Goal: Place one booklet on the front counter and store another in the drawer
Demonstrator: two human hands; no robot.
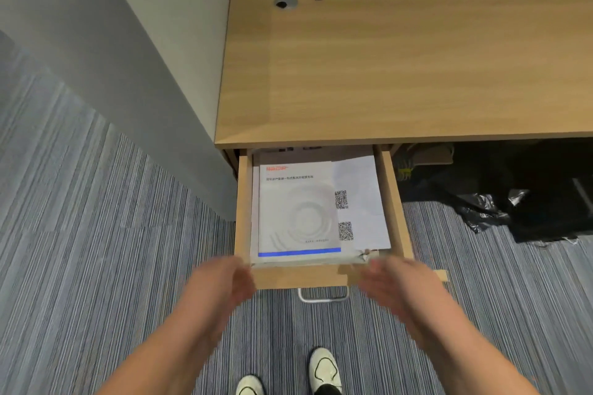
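Open wooden drawer [393, 199] pulled out under desk [401, 58], white booklet [298, 212] with blue bottom stripe lying flat inside on other papers, blurred left hand [224, 285] at 7 o'clock and right hand [398, 285] at 5 o'clock of it, both spread open, empty, metal handle [322, 297] between them

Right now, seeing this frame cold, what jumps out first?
The open drawer pulled out from under the wooden desk, with a white booklet with a blue bottom stripe lying on other papers inside. Just in front of it, the blurred left hand and right hand hang open at the drawer's front corners, holding nothing. The desk top is nearly bare, with small items along its back edge.
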